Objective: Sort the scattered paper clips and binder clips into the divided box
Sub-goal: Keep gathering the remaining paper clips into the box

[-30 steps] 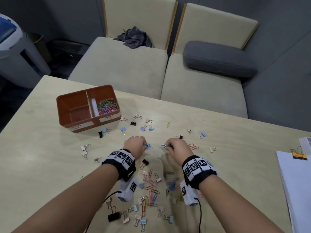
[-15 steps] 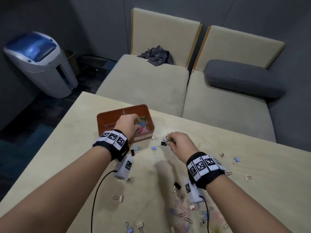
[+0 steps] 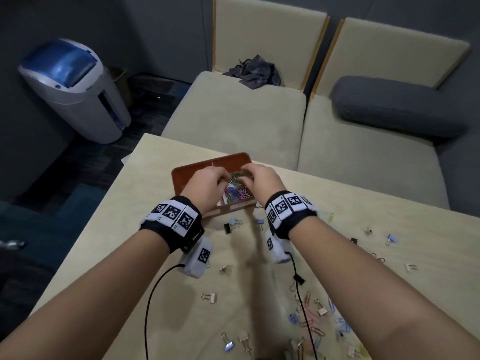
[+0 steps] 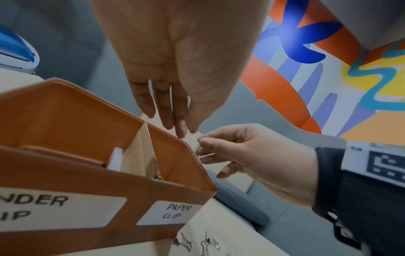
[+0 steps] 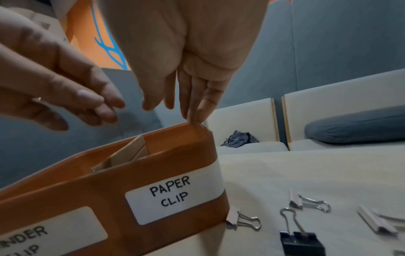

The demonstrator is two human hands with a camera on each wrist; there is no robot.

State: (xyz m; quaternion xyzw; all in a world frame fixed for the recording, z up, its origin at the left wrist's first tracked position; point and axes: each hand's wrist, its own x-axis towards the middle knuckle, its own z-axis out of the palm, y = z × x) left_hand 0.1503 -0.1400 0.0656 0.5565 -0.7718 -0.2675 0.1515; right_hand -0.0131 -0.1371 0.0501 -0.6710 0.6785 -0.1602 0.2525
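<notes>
Your left hand (image 3: 207,184) hangs over the divided box (image 3: 181,175) near the tabletop's (image 3: 130,216) far edge, fingers (image 4: 179,128) straight and together, holding nothing. Below lies the paper clip pile (image 3: 237,190) in the right compartment. Your right hand (image 3: 262,178) hovers beside it, fingers (image 4: 205,142) pinching a small clip. Binder clips (image 5: 243,220) lie scattered right of the box.

Head camera is looking down from above; both wrist cameras are peering close beneath the fingers (image 4: 179,128), sharing the box (image 5: 175,166).
</notes>
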